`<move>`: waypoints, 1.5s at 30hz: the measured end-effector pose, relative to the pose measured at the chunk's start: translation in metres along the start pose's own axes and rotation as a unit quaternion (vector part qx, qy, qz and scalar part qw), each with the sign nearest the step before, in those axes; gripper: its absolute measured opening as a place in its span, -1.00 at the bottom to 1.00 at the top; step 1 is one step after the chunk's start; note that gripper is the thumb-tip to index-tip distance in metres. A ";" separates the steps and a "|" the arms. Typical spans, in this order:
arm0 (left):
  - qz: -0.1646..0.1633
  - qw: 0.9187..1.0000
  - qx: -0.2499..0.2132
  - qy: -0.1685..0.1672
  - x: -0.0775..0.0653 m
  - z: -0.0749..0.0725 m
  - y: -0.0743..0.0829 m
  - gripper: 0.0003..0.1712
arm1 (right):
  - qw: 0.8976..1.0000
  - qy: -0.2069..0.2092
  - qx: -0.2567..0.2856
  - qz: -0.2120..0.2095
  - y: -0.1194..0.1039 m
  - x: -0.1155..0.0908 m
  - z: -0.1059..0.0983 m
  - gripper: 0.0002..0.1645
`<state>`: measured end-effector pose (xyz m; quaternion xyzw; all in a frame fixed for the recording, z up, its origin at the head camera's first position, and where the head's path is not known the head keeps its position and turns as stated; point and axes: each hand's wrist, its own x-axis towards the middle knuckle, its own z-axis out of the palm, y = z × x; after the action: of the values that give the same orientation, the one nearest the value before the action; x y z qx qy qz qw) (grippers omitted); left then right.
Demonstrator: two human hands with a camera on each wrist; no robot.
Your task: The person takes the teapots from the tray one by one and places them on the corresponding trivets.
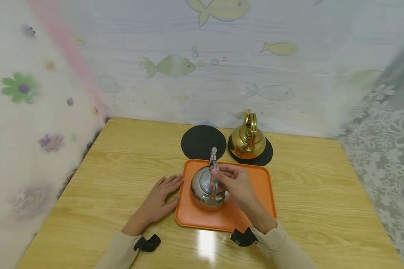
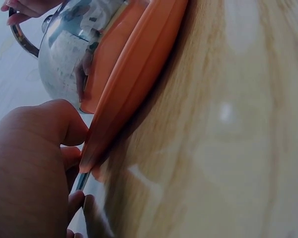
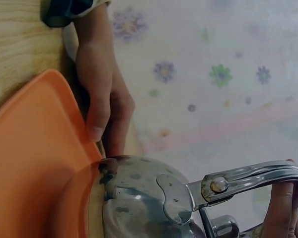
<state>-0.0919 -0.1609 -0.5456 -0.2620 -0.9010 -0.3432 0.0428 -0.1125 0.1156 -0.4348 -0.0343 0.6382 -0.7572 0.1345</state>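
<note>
A shiny silver kettle (image 1: 205, 188) is upright over the left half of an orange tray (image 1: 249, 209). My right hand (image 1: 233, 183) grips its raised handle (image 3: 253, 181), with the fingers hooked under the bar in the right wrist view. My left hand (image 1: 159, 200) lies flat on the table to the left, its fingertips and thumb touching the tray's left edge. In the left wrist view, the left thumb and fingers are right at the tray's rim (image 2: 131, 64), beside the kettle's mirrored body (image 2: 72, 54).
Behind the tray lie two round black mats. The left mat (image 1: 203, 142) is bare; a gold kettle (image 1: 248, 142) stands on the right mat (image 1: 264, 158). The wood-grain table (image 1: 309, 198) reaches back to a curtain printed with fish (image 1: 175, 66).
</note>
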 end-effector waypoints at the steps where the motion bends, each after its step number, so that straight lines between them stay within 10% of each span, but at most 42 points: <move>1: 0.001 1.000 0.001 0.002 -0.001 0.000 0.000 -0.33 | 1.000 -0.001 -0.005 -0.001 0.000 0.000 0.001 -0.64; 45: -0.010 1.000 0.003 -0.005 -0.001 0.000 0.000 -0.33 | 0.996 0.048 -0.007 -0.072 0.008 0.005 0.012 -0.66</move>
<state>-0.0911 -0.1615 -0.5453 -0.2545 -0.9047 -0.3399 0.0357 -0.1137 0.1017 -0.4414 -0.0445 0.6450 -0.7613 0.0488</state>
